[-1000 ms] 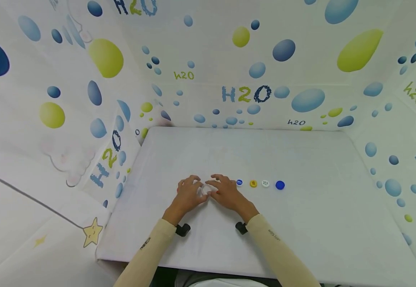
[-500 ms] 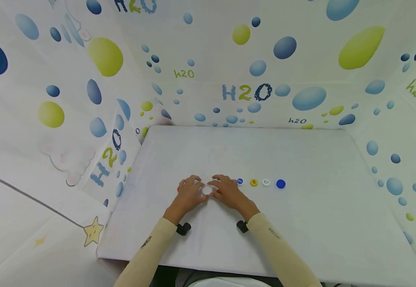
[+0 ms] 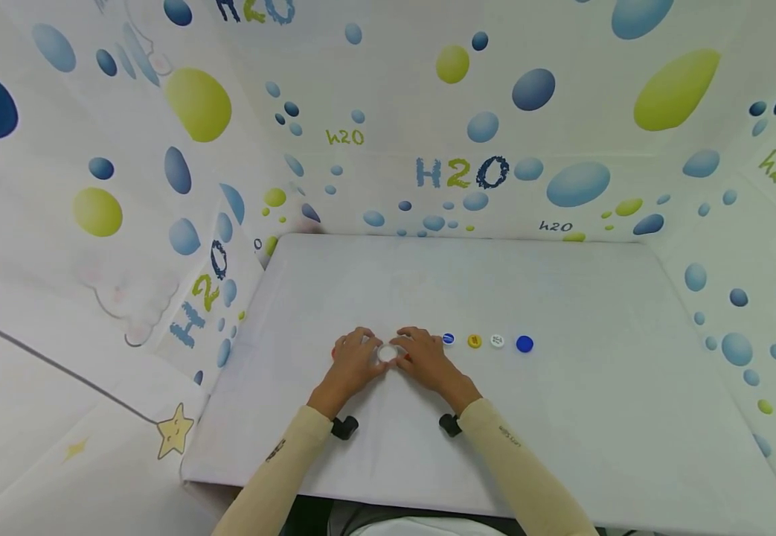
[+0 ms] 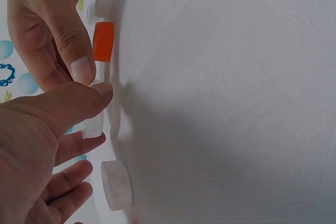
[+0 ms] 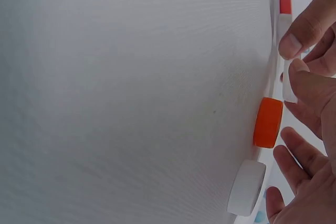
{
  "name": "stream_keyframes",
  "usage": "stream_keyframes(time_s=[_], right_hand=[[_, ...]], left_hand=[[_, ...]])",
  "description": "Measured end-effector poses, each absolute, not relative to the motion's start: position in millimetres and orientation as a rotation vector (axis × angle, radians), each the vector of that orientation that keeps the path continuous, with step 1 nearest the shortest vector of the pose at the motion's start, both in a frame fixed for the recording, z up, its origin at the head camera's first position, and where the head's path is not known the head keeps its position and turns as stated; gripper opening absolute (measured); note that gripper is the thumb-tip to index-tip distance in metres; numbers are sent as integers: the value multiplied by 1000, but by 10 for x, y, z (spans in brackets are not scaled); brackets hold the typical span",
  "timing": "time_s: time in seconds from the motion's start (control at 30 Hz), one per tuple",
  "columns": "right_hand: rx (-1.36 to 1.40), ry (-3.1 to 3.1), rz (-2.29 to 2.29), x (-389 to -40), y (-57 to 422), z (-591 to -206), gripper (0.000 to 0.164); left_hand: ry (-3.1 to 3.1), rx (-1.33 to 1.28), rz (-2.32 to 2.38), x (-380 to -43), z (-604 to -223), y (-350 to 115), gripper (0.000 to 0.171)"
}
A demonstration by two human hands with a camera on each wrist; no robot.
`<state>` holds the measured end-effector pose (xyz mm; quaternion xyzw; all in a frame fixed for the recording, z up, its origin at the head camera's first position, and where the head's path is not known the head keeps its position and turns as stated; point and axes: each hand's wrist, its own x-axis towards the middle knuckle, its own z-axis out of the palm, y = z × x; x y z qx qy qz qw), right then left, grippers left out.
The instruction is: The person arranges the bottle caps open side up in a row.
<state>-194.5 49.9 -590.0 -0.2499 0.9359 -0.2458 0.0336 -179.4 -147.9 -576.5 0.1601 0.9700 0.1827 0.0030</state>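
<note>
In the head view a round, whitish translucent bottle cap (image 3: 387, 353) sits between my two hands, its flat face showing from above. My left hand (image 3: 353, 362) pinches its left side; from the left wrist the thumb (image 4: 102, 95) lies over the ribbed cap (image 4: 93, 125) with a finger under its rim. From the other side my right hand (image 3: 425, 360) holds the same cap, thumb (image 5: 299, 69) and index finger at its edge. Both thumbs nearly meet. An orange cap (image 5: 268, 123) and a white cap (image 5: 247, 187) lie beneath the right hand's fingers.
Right of the hands runs a row of caps: blue-and-white (image 3: 449, 339), yellow (image 3: 474, 341), white (image 3: 498, 340) and blue (image 3: 524, 344). A red cap (image 3: 334, 353) peeks out behind the left hand. Another white cap (image 4: 116, 185) stands near the left fingers. White cloth (image 3: 595, 417) covers the table.
Between my hands the cap has turned slightly, its face now showing as a fuller white disc. Both hands stay in nearly the same place, and the row of caps has not moved.
</note>
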Motion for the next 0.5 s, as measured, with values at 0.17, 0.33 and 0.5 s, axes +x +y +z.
stream_keyframes(time_s=[0.17, 0.33, 0.5], right_hand=[[-743, 2885, -727, -1933, 486, -5905, 42], [-745, 2889, -718, -1926, 480, -5911, 43], [-725, 2887, -699, -1923, 466, -5930, 43]], left_hand=[[3047, 505, 533, -1795, -5770, -1472, 41], [3048, 494, 504, -1788, -5768, -1469, 39], [3026, 477, 514, -1784, -5756, -1468, 41]])
